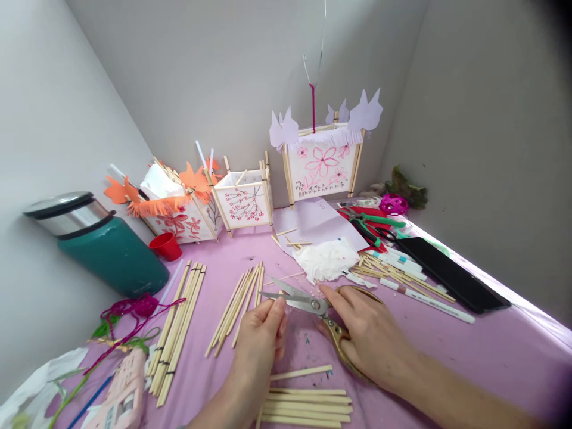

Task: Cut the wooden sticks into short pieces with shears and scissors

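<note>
My right hand (pixel 373 333) is closed around the gold handles of a pair of scissors (pixel 318 306). Their blades point left and stand slightly apart. My left hand (pixel 259 336) pinches a thin wooden stick (pixel 281 292), whose tip shows just above the fingertips at the lower blade. Most of that stick is hidden by the hand. Below, between my forearms, lies a row of short wooden sticks (pixel 308 409). Longer loose sticks (pixel 232 307) lie beyond my left hand, and to their left are sticks with black marks near their ends (pixel 179 333).
Decorated paper-and-stick lanterns (pixel 245 199) stand along the wall, one under a hanging wire (pixel 322 36). At left are a teal bottle (pixel 111 253), red cup (pixel 165 245), yarn (pixel 145 305) and pink glue gun (pixel 123 393). Crumpled tissue (pixel 328 259), pliers (pixel 369 223), markers (pixel 426 301) and a phone (pixel 451 274) lie right.
</note>
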Action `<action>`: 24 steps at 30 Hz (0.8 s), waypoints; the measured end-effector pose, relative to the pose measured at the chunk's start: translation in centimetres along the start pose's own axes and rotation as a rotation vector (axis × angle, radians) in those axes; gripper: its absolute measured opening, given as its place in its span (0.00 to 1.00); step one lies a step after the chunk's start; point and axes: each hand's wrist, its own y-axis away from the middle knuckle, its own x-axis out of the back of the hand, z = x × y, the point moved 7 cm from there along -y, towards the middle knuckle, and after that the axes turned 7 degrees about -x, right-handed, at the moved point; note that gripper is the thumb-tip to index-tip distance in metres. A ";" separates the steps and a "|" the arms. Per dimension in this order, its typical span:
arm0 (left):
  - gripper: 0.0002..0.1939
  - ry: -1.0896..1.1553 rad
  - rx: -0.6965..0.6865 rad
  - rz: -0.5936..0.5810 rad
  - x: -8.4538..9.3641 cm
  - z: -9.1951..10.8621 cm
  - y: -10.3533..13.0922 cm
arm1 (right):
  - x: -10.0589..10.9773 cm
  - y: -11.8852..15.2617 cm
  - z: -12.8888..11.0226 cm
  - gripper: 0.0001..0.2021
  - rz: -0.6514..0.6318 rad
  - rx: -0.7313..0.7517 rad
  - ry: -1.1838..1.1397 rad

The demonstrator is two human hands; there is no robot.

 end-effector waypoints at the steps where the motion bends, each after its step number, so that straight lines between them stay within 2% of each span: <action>1: 0.26 -0.013 0.001 0.011 0.1 0.0 0.1 | 0.0 0.0 0.0 0.31 0.000 -0.001 0.000; 8: 0.27 -0.010 -0.008 0.030 0.1 0.2 0.5 | 0.0 -0.1 0.2 0.29 -0.014 -0.031 -0.059; 13: 0.24 0.066 -0.031 -0.021 -0.3 0.2 0.2 | 0.1 -0.3 0.2 0.27 -0.040 -0.042 -0.093; 16: 0.26 0.125 -0.025 0.000 -0.1 0.2 0.1 | 0.1 -0.3 0.1 0.27 -0.058 -0.019 -0.100; 24: 0.26 0.158 -0.026 0.001 -0.3 0.4 0.4 | 0.1 -0.2 0.1 0.27 -0.036 -0.033 -0.095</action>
